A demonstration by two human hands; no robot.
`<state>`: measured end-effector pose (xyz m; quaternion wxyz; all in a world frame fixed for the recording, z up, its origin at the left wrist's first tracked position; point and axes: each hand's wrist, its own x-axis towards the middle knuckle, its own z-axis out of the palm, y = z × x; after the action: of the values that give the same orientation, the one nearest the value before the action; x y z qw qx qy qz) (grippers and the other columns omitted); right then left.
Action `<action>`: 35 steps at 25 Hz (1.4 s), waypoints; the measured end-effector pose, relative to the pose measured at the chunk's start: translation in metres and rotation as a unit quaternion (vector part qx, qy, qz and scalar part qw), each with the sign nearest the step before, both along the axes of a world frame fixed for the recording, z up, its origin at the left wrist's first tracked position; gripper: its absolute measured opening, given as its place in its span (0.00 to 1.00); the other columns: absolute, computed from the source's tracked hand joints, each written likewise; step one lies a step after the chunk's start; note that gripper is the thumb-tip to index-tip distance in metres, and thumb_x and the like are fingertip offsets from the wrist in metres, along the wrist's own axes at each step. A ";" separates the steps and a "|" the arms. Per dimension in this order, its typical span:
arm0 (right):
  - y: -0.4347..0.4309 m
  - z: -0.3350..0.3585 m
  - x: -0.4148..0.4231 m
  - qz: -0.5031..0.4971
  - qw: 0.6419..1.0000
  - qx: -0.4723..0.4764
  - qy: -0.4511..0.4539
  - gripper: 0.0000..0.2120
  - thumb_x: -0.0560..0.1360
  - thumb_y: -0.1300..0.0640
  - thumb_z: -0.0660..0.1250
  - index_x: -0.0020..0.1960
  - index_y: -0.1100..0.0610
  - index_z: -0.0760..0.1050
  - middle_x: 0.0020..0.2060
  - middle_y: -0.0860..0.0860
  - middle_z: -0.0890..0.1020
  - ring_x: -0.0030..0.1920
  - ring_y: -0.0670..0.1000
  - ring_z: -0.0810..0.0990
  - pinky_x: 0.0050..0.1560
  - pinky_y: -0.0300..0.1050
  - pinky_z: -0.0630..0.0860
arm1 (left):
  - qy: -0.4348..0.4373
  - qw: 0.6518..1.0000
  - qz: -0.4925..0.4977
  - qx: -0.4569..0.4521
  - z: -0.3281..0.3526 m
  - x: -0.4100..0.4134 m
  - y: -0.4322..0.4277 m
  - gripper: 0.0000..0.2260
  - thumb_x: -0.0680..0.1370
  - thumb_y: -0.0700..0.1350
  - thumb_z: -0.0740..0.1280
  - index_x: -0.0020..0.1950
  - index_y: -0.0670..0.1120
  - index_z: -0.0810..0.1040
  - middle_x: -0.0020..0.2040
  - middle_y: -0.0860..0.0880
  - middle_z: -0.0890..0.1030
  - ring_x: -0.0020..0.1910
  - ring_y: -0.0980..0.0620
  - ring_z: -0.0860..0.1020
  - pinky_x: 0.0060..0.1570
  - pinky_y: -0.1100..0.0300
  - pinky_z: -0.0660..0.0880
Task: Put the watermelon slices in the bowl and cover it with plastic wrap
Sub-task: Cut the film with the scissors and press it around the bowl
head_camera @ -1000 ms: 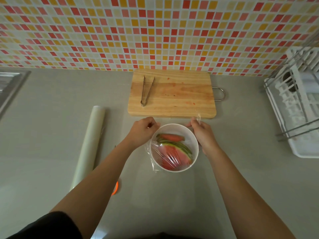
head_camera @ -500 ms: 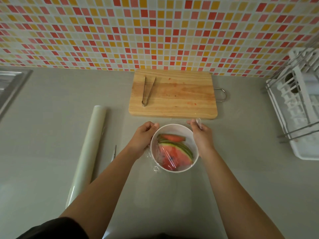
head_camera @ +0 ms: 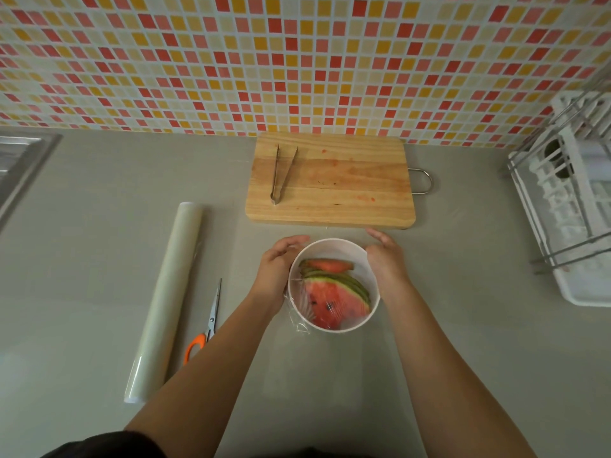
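The plastic wrap [head_camera: 299,320] looks loose and bunched near the left wrist, so a hard smoothing stroke by the left fingers [head_camera: 292,242] or right fingers [head_camera: 380,238] could tear it or drag it off the bowl [head_camera: 334,242]. Both sets lie nearly straight, gripping nothing, laid against the bowl's far sides. Between them, inside the bowl, sit the watermelon slices [head_camera: 334,300]; just beyond the fingers lies the cutting board [head_camera: 330,193].
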<state>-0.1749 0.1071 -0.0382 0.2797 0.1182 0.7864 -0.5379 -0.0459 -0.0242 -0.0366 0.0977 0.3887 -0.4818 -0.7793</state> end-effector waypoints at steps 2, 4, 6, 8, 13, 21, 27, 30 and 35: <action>0.001 -0.004 0.000 0.005 1.000 -0.008 -0.003 0.30 0.67 0.70 0.53 0.62 0.49 0.75 0.44 0.51 0.77 0.20 0.41 0.70 0.18 0.31 0.66 | -0.006 1.000 -0.007 -0.010 0.002 -0.001 0.001 0.12 0.74 0.32 0.62 0.44 0.43 0.84 0.40 0.47 0.85 0.38 0.49 0.83 0.35 0.58 0.80; 0.002 -0.006 -0.001 0.006 1.000 -0.011 0.004 0.30 0.66 0.70 0.52 0.61 0.49 0.76 0.42 0.52 0.77 0.18 0.40 0.67 0.19 0.32 0.64 | -0.012 1.000 0.000 -0.025 0.003 -0.001 0.005 0.17 0.74 0.30 0.59 0.41 0.45 0.86 0.40 0.49 0.86 0.39 0.50 0.84 0.35 0.59 0.80; 0.002 -0.005 -0.001 0.010 1.000 0.002 0.009 0.27 0.67 0.69 0.53 0.57 0.49 0.78 0.48 0.54 0.79 0.28 0.44 0.75 0.27 0.34 0.71 | -0.010 0.999 0.015 -0.043 0.002 0.000 0.008 0.22 0.74 0.28 0.57 0.39 0.47 0.87 0.40 0.50 0.86 0.40 0.51 0.84 0.36 0.60 0.80; 0.003 -0.005 -0.003 0.006 0.999 0.024 0.023 0.24 0.70 0.68 0.53 0.55 0.51 0.79 0.56 0.54 0.80 0.47 0.52 0.80 0.47 0.44 0.77 | -0.017 0.998 0.026 -0.061 0.000 -0.001 0.009 0.22 0.74 0.28 0.56 0.38 0.47 0.87 0.41 0.49 0.86 0.43 0.49 0.84 0.39 0.57 0.81; 0.010 -0.004 0.000 -0.211 0.977 -0.007 0.040 0.16 0.78 0.61 0.54 0.61 0.64 0.73 0.60 0.61 0.77 0.60 0.60 0.75 0.45 0.38 0.65 | -0.028 0.995 0.041 -0.086 -0.001 -0.002 0.008 0.21 0.75 0.29 0.57 0.38 0.47 0.86 0.43 0.47 0.86 0.46 0.45 0.83 0.40 0.57 0.81; 0.038 0.018 0.036 0.030 0.900 -0.161 0.405 0.21 0.80 0.46 0.50 0.63 0.57 0.72 0.56 0.37 0.77 0.58 0.37 0.74 0.59 0.32 0.68 | -0.040 0.991 0.044 -0.116 -0.001 -0.003 0.008 0.20 0.75 0.29 0.56 0.40 0.45 0.86 0.45 0.47 0.85 0.45 0.49 0.82 0.36 0.62 0.80; 0.035 0.002 0.046 0.269 0.909 -0.141 0.286 0.35 0.70 0.26 0.48 0.70 0.45 0.62 0.64 0.41 0.72 0.64 0.40 0.72 0.60 0.32 0.69 | -0.055 0.988 0.044 -0.139 -0.005 -0.002 0.009 0.21 0.75 0.30 0.56 0.40 0.48 0.85 0.47 0.47 0.84 0.47 0.49 0.81 0.36 0.63 0.79; 0.035 -0.005 0.047 0.215 0.931 -0.169 0.243 0.30 0.70 0.26 0.50 0.65 0.39 0.67 0.59 0.37 0.75 0.59 0.40 0.76 0.53 0.34 0.75 | -0.056 0.988 0.056 -0.135 -0.007 -0.004 0.010 0.22 0.74 0.29 0.56 0.38 0.50 0.85 0.48 0.44 0.83 0.48 0.46 0.81 0.42 0.56 0.81; 0.030 -0.012 0.045 0.133 0.967 -0.176 0.131 0.27 0.70 0.28 0.49 0.49 0.42 0.80 0.46 0.47 0.84 0.50 0.47 0.82 0.48 0.43 0.78 | -0.071 0.986 0.053 -0.142 -0.010 -0.004 0.010 0.22 0.73 0.29 0.56 0.38 0.49 0.85 0.50 0.42 0.83 0.50 0.44 0.80 0.46 0.49 0.81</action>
<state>-0.1296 0.1376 -0.0503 0.2598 -0.1103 0.7180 -0.6362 -0.0496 -0.0146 -0.0471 0.1589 0.4499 -0.5718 -0.6673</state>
